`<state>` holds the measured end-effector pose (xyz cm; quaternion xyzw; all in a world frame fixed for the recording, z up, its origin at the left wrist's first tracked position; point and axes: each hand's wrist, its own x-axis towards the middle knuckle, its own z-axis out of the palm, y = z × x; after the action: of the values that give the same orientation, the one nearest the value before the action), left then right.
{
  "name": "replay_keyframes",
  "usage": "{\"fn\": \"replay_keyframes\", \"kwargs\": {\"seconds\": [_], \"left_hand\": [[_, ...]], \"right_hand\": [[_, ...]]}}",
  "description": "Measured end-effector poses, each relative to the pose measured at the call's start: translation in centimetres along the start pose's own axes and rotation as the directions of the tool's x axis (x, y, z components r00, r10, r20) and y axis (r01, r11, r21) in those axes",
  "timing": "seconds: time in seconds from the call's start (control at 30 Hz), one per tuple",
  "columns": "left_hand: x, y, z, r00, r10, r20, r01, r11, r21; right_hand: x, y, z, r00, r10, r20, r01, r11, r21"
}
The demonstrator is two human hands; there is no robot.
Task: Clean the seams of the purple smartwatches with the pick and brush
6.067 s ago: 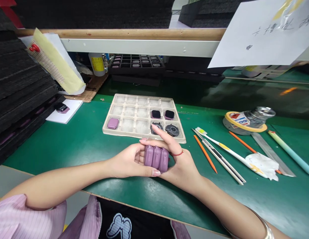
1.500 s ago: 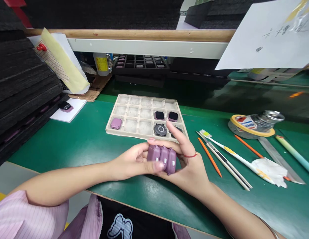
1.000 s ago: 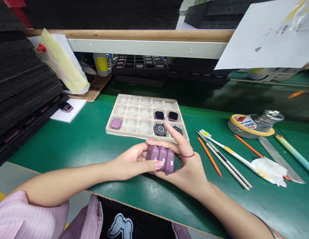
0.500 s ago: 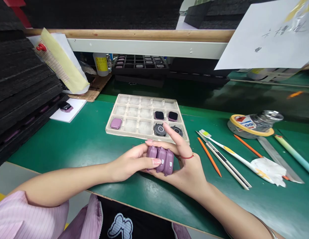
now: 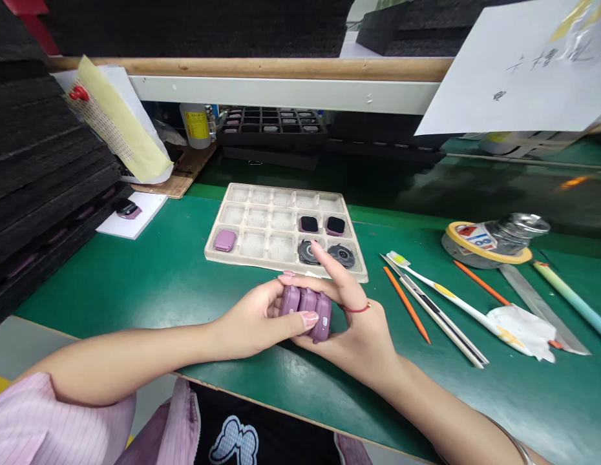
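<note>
Three purple watch cases stand side by side, pressed between my two hands at the front of the green bench. My left hand wraps over them from the left, fingertips on their faces. My right hand cups them from below and the right, its index finger raised and its tip over a round dark watch part in the beige compartment tray. Another round part, two black-faced squares and one purple case lie in the tray's cells.
To the right lie an orange pencil, a utility knife, a steel ruler and a tape roll. Black foam sheets are stacked at the left, beside a white card carrying a watch.
The three cases have shifted slightly left in my hands. My right index finger has moved left, from the gap between the round parts to over the left one.
</note>
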<state>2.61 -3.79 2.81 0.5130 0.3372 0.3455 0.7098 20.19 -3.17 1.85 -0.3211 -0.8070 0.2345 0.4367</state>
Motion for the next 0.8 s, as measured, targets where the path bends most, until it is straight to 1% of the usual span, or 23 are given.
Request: {"fn": "replay_keyframes", "kwargs": {"seconds": [0.07, 0.2, 0.4, 0.53, 0.6, 0.7, 0.8], "left_hand": [[-0.03, 0.01, 0.11, 0.999, -0.008, -0.035, 0.01, 0.999, 0.042], [-0.02, 0.02, 0.18, 0.997, -0.024, -0.069, 0.027, 0.998, 0.05], [0.03, -0.13, 0.23, 0.999, -0.021, -0.048, 0.022, 1.0, 0.011], [0.11, -0.28, 0.4, 0.998, 0.021, -0.061, -0.017, 0.998, 0.068], [0.14, -0.3, 0.49, 0.998, 0.019, -0.068, -0.013, 0.997, 0.08], [0.18, -0.3, 0.6, 0.998, 0.013, -0.069, -0.008, 0.998, 0.062], [0.2, -0.27, 0.7, 0.999, 0.015, -0.051, -0.014, 1.0, 0.004]], "right_hand": [[-0.02, 0.04, 0.15, 1.0, -0.018, -0.012, 0.018, 1.0, -0.012], [-0.08, 0.1, 0.4, 0.999, -0.033, -0.018, 0.033, 0.999, -0.006], [-0.17, -0.04, 0.46, 1.0, -0.02, -0.015, 0.02, 1.0, -0.003], [-0.04, -0.13, 0.52, 0.999, -0.042, 0.0, 0.042, 0.999, 0.013], [0.01, -0.08, 0.61, 0.998, -0.054, -0.01, 0.054, 0.998, 0.013], [-0.02, 0.02, 0.75, 0.998, -0.058, -0.013, 0.059, 0.998, 0.018], [-0.15, -0.03, 0.79, 0.999, -0.044, -0.003, 0.044, 0.999, -0.007]]}}
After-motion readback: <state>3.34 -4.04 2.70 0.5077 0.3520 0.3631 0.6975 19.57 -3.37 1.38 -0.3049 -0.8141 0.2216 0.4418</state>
